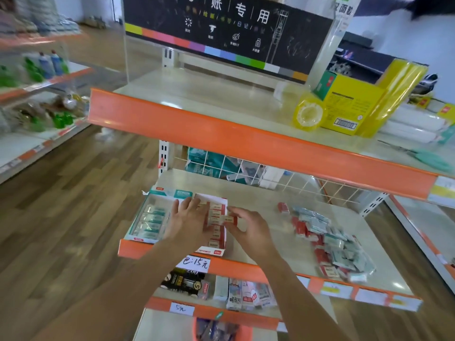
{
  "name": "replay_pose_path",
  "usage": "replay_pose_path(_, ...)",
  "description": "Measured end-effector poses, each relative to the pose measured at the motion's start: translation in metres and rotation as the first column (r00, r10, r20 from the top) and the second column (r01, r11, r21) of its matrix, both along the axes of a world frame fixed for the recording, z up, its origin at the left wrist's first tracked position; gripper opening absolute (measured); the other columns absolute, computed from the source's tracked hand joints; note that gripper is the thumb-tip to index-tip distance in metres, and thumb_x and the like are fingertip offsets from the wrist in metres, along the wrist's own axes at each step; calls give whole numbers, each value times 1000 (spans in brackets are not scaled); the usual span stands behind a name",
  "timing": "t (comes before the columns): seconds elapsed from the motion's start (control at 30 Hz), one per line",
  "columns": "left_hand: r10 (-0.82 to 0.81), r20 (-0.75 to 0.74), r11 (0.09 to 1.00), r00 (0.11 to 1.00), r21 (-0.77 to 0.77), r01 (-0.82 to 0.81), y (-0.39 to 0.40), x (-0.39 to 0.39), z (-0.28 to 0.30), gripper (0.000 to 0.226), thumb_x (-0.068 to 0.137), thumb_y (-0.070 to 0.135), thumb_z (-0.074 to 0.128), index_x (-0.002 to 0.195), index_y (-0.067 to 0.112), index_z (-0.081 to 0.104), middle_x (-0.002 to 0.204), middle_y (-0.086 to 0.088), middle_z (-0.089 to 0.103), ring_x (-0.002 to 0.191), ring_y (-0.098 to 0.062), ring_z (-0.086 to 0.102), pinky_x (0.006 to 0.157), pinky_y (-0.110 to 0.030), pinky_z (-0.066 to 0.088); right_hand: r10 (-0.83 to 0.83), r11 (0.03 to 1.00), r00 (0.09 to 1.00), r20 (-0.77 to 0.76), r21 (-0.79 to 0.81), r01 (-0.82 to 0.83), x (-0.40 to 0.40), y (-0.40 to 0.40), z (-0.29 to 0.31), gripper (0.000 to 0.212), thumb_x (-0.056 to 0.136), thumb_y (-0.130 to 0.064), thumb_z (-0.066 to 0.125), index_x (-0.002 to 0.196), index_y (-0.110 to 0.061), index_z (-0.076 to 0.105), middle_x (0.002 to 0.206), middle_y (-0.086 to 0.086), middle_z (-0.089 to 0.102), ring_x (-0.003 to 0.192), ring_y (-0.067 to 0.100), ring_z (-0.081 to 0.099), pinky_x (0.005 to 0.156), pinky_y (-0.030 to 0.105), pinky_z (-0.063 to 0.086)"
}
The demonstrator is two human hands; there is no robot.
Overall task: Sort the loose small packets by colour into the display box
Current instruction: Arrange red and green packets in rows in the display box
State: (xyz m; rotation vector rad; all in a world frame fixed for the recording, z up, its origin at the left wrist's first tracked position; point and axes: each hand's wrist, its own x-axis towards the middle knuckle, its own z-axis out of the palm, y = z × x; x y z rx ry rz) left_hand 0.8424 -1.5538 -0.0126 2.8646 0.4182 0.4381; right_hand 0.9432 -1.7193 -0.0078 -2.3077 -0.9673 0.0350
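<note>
Hands meet over the display box (147, 238), which sits at the front left corner of the middle shelf (258, 200) and serves as the landmark for everything else. The left hand (190, 217) reaches in from below with its forearm angled up and to the right, palm down and fingers spread wide, lying flat across the middle of the box where the two colours meet; it grips nothing that can be seen. The right hand (248, 230) comes in over the box's right edge, wrist bent slightly, thumb and fingertips pinched narrowly on one red-and-white packet (227, 219) held just above the right-hand column. Inside the box, the left section holds a row of teal packets (152, 219) lying flat one behind another, and the right section holds a column of red packets (216, 226) stacked the same way, partly hidden by the left hand. Well to the right of the box, on the same shelf, lies the loose pile of packets (330, 242), red and teal mixed together, stretching towards the shelf's front edge. One single red packet (283, 207) lies apart between the box and the pile, nearer the pile. Below the box's front edge a handwritten price tag (195, 263) is fixed to the orange shelf strip (236, 268).
</note>
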Motion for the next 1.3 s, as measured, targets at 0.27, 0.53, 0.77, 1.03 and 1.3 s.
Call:
replay_pose_path(0.27, 59, -13, 998, 998, 7, -59, 8, -8, 1, 61, 85, 52, 52, 136, 22, 45, 139, -2, 47, 133, -25, 35, 114, -48, 20, 2, 997, 1000, -21, -82, -4, -9, 18, 3, 32, 90, -33, 69, 121, -29, 68, 121, -10, 67, 114, 12, 53, 96, 28, 40)
replay_pose_path(0.53, 56, -42, 998, 998, 44, -55, 9, -6, -4, 62, 86, 50, 52, 139, 21, 41, 141, -2, 46, 135, -26, 33, 113, -47, 24, -17, 992, 1000, -2, -127, 16, -13, 28, -3, 19, 86, -36, 72, 104, -34, 75, 110, -15, 70, 105, 11, 57, 94, 35, 46)
replay_pose_path(0.77, 31, -77, 997, 997, 71, -26, 8, -5, -10, 55, 86, 47, 49, 135, 24, 44, 142, -1, 44, 136, -26, 31, 112, -48, 24, -9, 988, 999, -34, -152, 3, -16, 28, 1, 18, 89, -32, 70, 105, -32, 75, 112, -13, 71, 102, 10, 61, 95, 35, 50)
replay_pose_path(1.03, 27, -72, 997, 997, 75, -21, 5, -8, -8, 48, 87, 46, 46, 128, 23, 49, 139, -1, 45, 134, -25, 31, 113, -47, 23, 18, 981, 998, 57, -194, -7, -16, 25, -1, 25, 93, -20, 60, 109, -30, 75, 114, -11, 71, 104, 11, 63, 93, 28, 47)
replay_pose_path(1.3, 10, -58, 998, 998, 66, -6, -1, -8, -4, 44, 88, 45, 47, 126, 24, 52, 140, -1, 46, 133, -25, 32, 112, -48, 24, 41, 981, 995, 95, -192, -22, -12, 26, -17, 21, 93, -26, 57, 104, -33, 74, 103, -9, 67, 98, 14, 55, 87, 30, 47)
